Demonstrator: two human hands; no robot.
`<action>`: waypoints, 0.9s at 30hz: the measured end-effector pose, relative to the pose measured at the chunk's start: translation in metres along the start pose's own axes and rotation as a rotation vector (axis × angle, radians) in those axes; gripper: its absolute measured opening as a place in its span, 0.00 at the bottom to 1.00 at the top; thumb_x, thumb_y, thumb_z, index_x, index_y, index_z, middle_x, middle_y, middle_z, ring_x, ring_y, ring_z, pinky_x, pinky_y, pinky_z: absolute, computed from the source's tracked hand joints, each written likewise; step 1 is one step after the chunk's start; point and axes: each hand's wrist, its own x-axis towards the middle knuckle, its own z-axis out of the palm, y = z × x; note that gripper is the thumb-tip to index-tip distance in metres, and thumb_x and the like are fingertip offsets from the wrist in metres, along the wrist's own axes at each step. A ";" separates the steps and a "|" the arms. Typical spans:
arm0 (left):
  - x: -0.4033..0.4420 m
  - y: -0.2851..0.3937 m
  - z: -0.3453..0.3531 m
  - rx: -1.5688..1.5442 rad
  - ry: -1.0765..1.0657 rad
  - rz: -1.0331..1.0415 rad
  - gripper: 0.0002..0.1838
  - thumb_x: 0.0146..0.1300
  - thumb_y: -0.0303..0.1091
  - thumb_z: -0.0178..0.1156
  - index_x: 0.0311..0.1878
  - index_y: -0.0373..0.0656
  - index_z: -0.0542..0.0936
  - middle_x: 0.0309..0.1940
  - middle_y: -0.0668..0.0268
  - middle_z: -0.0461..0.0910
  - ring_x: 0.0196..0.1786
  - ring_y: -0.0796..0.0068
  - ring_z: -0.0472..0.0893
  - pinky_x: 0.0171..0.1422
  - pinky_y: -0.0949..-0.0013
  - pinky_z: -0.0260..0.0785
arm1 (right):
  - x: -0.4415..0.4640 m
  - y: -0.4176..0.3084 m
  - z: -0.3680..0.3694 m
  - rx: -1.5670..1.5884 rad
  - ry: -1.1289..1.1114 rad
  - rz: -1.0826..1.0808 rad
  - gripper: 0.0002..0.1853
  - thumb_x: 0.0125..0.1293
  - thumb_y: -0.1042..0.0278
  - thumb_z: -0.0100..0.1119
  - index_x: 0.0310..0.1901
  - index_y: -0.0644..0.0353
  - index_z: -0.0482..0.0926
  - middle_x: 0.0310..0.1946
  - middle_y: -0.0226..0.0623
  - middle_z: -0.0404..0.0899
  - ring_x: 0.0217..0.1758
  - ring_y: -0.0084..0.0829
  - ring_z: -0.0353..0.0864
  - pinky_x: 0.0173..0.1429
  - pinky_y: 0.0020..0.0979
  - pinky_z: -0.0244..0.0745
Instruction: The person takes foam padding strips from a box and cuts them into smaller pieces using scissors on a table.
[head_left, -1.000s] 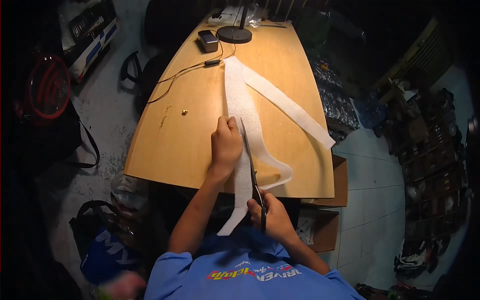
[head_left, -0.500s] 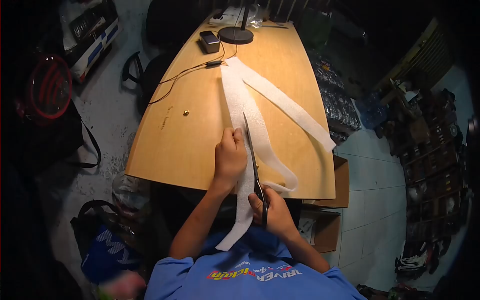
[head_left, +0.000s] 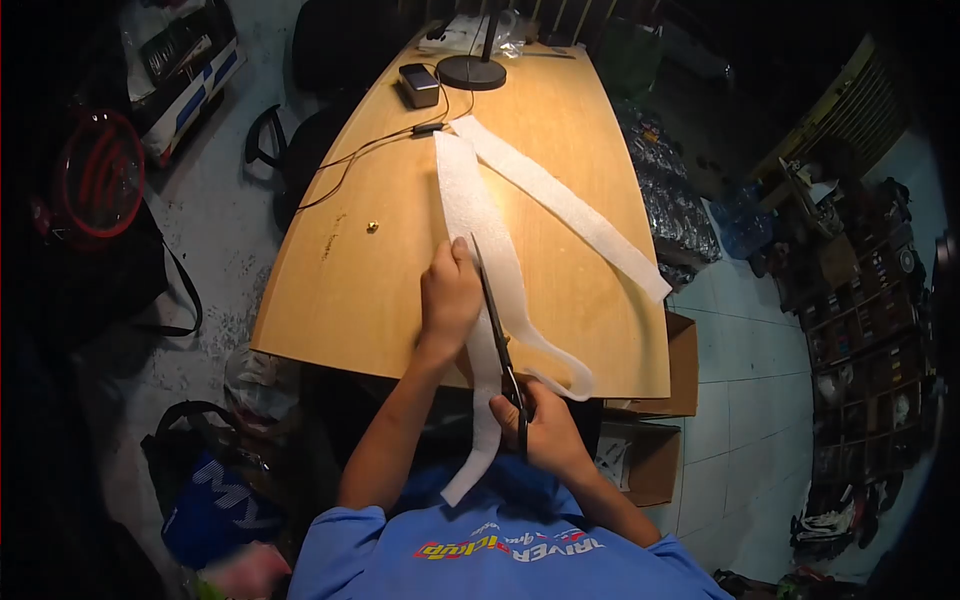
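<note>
White foam sheet (head_left: 470, 190) lengthwise over the middle of the light-wood table (head_left: 330, 300), slit from the near end into two tails. Left tail (head_left: 486, 400) down past the table's front edge, its slanted end just above the blue shirt (head_left: 345, 545); right tail (head_left: 560, 365) looped back on itself near the table's front edge.

Left hand (head_left: 452, 295) clamped on the foam just left of the slit, thumb uppermost, beside the scissors' tip. Right hand (head_left: 545, 430) closed round the handles of the black scissors (head_left: 497, 325), in front of the table's near edge. Blades pointing away from the body, along the slit between the two tails; impossible to tell whether fully together or slightly apart.

To the right, a separate foam strip (head_left: 570, 205), slanting from near the sheet's far end to the table's right edge. To the left, well apart from the foam, a small brass-coloured piece (head_left: 373, 228). Beyond the sheet's far end, a black cable (head_left: 345, 160) with a small in-line block (head_left: 428, 129), a dark boxy device (head_left: 418, 87) and the round black base (head_left: 471, 72) of a stand. Below the table's right corner, a cardboard box (head_left: 683, 350).
</note>
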 end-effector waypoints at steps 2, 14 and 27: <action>-0.009 0.004 -0.001 0.008 -0.004 0.015 0.21 0.72 0.43 0.42 0.32 0.34 0.72 0.27 0.41 0.77 0.37 0.37 0.77 0.40 0.48 0.66 | 0.004 -0.006 -0.001 0.006 0.009 -0.018 0.29 0.63 0.46 0.62 0.47 0.71 0.73 0.22 0.32 0.74 0.24 0.20 0.69 0.31 0.26 0.67; 0.024 -0.003 -0.018 -0.307 0.041 -0.022 0.21 0.71 0.43 0.43 0.36 0.33 0.75 0.26 0.47 0.77 0.30 0.51 0.77 0.40 0.56 0.67 | -0.002 -0.013 0.003 -0.083 0.052 -0.155 0.26 0.64 0.51 0.63 0.47 0.70 0.73 0.21 0.33 0.73 0.24 0.19 0.68 0.30 0.25 0.65; 0.006 0.015 -0.014 -0.091 0.087 0.105 0.20 0.73 0.41 0.42 0.33 0.34 0.74 0.26 0.44 0.77 0.34 0.40 0.78 0.36 0.49 0.67 | 0.006 -0.014 -0.001 -0.054 0.063 -0.203 0.34 0.61 0.44 0.63 0.51 0.72 0.72 0.19 0.32 0.71 0.22 0.22 0.68 0.30 0.28 0.66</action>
